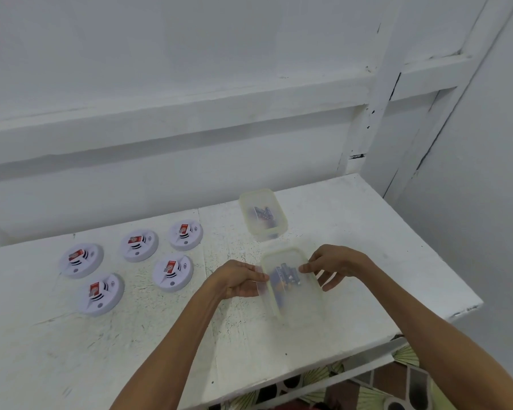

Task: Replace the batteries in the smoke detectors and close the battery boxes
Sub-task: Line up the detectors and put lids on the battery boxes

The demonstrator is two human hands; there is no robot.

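A white table (71, 335) fills the lower part of the frame, and five round white smoke detectors (172, 271) sit on it at the left, each with a red and white battery lying on top. Two see-through plastic boxes are at the right middle. The far box (263, 213) sits alone, a bit higher in the frame, with dark batteries inside. The near box (290, 284) is between the two hands and also has dark batteries in it. The left hand (240, 280) has its fingers curled on the left side of the near box, pinching the edge. The right hand (335, 265) is on the right side, with the thumb and first finger pinched at the rim and the other fingers spread loose. I cannot tell for sure if a lid is on the near box or not, because the plastic is clear and blurry. It looks like the step now is closing or opening this battery box. Both hands seem to press or pull at the two long sides. The next move likely needs an even push along the rim, with the box held flat so it does not slide on the table.
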